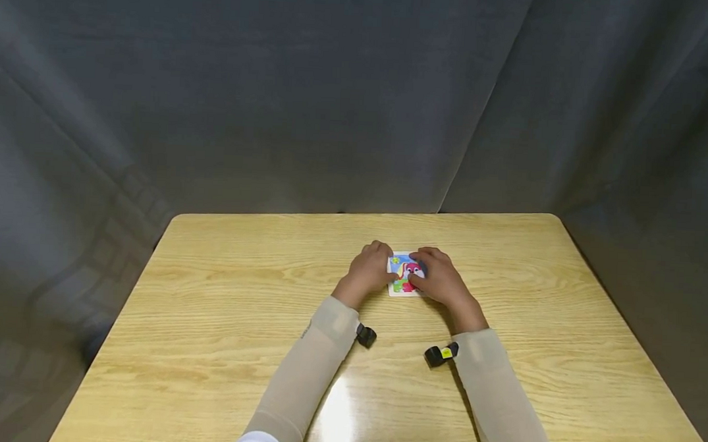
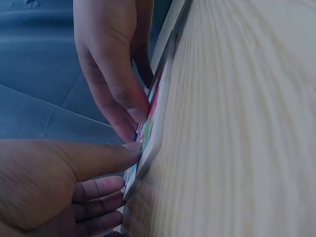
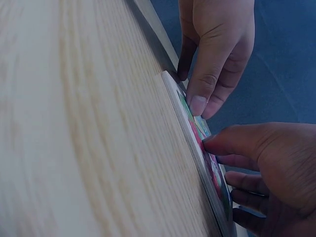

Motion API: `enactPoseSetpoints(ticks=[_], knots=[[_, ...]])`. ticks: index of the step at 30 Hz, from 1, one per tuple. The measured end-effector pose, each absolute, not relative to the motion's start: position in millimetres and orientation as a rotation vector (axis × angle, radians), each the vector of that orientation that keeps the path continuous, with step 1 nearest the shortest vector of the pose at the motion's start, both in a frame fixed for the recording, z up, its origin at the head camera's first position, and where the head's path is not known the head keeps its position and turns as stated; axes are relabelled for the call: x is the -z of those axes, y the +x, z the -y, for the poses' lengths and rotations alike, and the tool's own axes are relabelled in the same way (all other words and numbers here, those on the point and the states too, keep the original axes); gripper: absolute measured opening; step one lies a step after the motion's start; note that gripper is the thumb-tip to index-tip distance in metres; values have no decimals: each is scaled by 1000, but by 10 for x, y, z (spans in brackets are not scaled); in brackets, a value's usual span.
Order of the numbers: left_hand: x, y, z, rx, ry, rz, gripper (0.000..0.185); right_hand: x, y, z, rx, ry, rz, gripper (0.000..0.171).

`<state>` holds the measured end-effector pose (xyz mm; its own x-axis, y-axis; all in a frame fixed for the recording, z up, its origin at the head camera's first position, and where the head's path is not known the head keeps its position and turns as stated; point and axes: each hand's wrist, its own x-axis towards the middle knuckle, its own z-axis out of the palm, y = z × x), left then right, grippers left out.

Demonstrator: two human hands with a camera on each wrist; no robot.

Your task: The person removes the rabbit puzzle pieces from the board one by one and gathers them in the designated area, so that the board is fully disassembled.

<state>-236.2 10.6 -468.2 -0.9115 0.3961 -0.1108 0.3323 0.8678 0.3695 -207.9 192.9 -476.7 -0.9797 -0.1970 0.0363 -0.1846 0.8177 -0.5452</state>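
Observation:
A small square picture board [image 1: 396, 287] with a white border and a cartoon of a pink, long-eared animal lies on the wooden table, between the two hands. My left hand [image 1: 371, 268] holds its left side, thumb on the printed face and fingers along the edge. From the right, my right hand [image 1: 440, 277] grips it, with thumb and forefinger on the picture and the palm covering the right part. Seen in the left wrist view, the board's pale edge [image 2: 157, 133] is thick and lies low along the tabletop. Both thumbs press the face close together in the right wrist view.
The light wood table [image 1: 236, 334] has rounded far corners. Dark grey curtains [image 1: 312, 100] hang behind it and at both sides. Small black cameras sit on both wrists, the left camera [image 1: 366, 335] and the right camera [image 1: 438, 356] just above the tabletop.

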Motion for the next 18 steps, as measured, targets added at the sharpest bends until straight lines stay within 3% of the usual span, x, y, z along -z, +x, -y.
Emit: enactPoseSetpoints(ticks=[18], knots=[[4668, -2356, -156, -560, 535, -2841, 54, 4717, -2018, -1961, 871, -284, -2965, 50]])
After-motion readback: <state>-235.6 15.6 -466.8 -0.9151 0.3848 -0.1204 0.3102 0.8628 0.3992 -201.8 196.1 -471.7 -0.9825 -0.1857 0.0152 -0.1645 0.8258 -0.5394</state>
